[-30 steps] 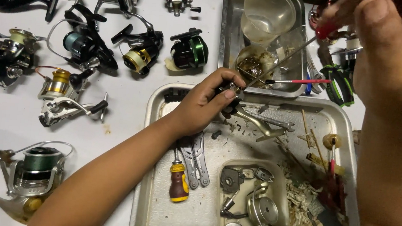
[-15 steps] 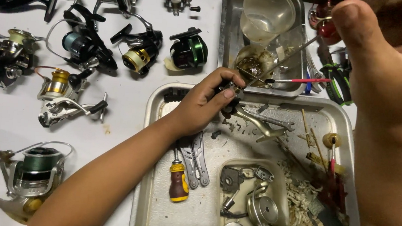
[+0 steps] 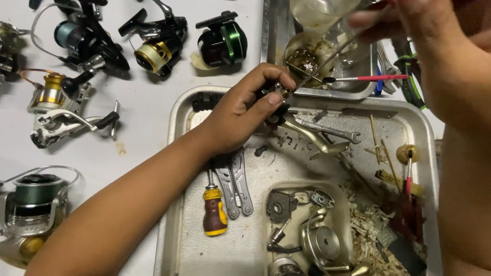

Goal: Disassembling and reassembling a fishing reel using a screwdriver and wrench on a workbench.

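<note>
Hands apart: left hand [image 3: 247, 112] clamped on a small dark reel part [image 3: 277, 94] above the tray's [image 3: 189, 256] top rim, right hand [image 3: 409, 19] pinching a thin rod [image 3: 327, 60] angled down to it. Beneath, pliers [image 3: 235, 181], then screwdriver [image 3: 214, 208]; reels [image 3: 153, 46] left on the desk [image 3: 141, 130].

Left of the left hand's grip [image 3: 241, 117], seven whole metal-and-plastic spinning reels [image 3: 87, 38] lie on the white surface [image 3: 141, 124]. Two steel trays [image 3: 190, 250] hold parts. Below the grip lies one stubby yellow-and-brown screwdriver [image 3: 214, 210]; beside it, one grey folding multitool [image 3: 235, 181].
</note>
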